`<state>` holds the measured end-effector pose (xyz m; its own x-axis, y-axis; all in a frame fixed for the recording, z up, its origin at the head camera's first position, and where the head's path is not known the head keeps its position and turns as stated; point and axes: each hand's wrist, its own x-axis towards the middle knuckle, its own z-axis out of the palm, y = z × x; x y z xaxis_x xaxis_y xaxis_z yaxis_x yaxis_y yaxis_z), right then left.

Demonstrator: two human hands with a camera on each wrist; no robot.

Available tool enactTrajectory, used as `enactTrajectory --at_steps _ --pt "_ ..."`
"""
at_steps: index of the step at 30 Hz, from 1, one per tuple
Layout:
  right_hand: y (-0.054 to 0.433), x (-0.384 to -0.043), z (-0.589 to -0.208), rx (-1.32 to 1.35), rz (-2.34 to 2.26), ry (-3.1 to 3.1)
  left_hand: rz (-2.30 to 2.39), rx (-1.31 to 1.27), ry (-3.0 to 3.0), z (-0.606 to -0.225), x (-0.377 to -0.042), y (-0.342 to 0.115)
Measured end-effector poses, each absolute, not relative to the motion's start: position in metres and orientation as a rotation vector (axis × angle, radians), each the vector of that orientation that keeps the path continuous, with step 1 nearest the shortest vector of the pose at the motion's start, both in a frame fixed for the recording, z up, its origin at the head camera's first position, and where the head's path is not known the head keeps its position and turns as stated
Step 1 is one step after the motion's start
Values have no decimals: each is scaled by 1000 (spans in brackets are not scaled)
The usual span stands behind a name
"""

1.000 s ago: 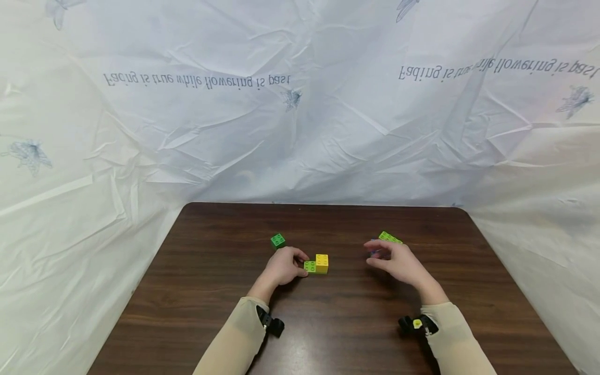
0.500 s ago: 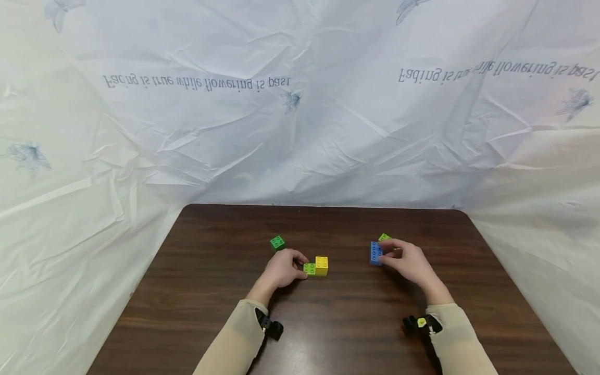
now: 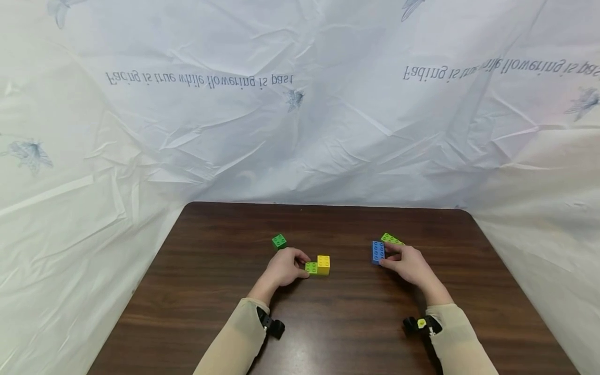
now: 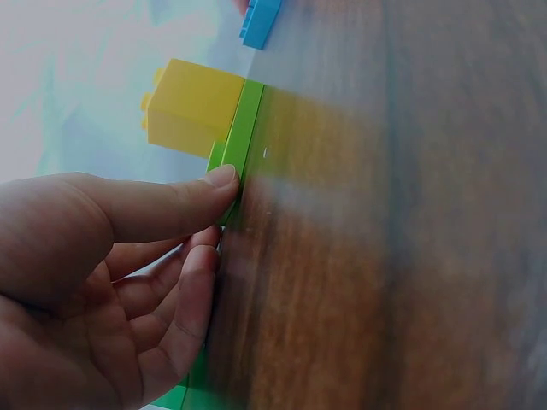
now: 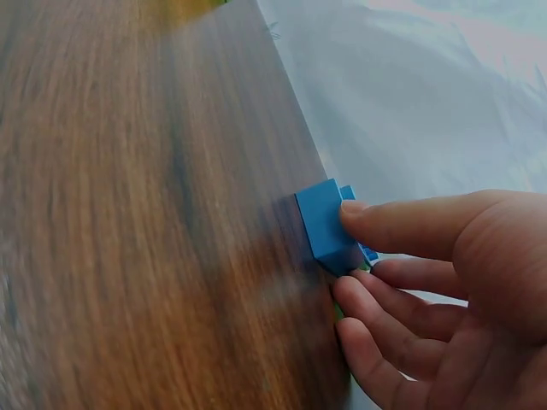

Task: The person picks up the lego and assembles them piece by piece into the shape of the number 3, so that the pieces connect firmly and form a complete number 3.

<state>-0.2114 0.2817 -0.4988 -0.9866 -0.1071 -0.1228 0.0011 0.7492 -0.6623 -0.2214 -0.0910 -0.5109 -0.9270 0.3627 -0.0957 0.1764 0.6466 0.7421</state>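
My left hand (image 3: 283,268) pinches the left end of a flat lime-green building brick (image 3: 311,267) lying on the table. A yellow brick (image 3: 323,264) sits on that brick's right end, studs up; the left wrist view shows the yellow brick (image 4: 192,107) pressed onto the green strip (image 4: 244,128). Farther right, my right hand (image 3: 409,264) holds a blue brick (image 3: 377,252) by its right side, between thumb and fingers. In the right wrist view the thumb lies against the blue brick (image 5: 325,226), which appears to rest on the table.
A dark green brick (image 3: 279,241) lies just beyond my left hand. Another lime-green brick (image 3: 391,238) lies behind the blue one, partly covered by my right hand. The brown table (image 3: 225,224) ends at a white plastic sheet (image 3: 300,156) hanging behind it.
My right hand has shifted a little to the right, from above the blue brick to its right side, uncovering the brick and gripping it. My left hand keeps its hold.
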Motion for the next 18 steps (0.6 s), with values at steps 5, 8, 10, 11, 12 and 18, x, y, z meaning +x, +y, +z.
enactTrajectory --at_steps 5,8,10,11,12,18 --pt "283 -211 -498 -123 -1044 2790 1146 429 2634 -510 -221 -91" --pt "283 -210 -496 -124 -1032 2784 1144 428 2636 -509 -221 -91" --pt "282 -210 -496 -120 -1031 2782 1142 428 2639 -508 -220 -91" --pt "281 -210 -497 -115 -1030 2786 1143 430 2639 -508 -220 -91" --pt "280 -210 -497 -110 -1027 2795 1145 429 2639 -508 -220 -91" --pt "272 -210 -502 -73 -1009 2862 1141 422 2639 -508 -221 -91"
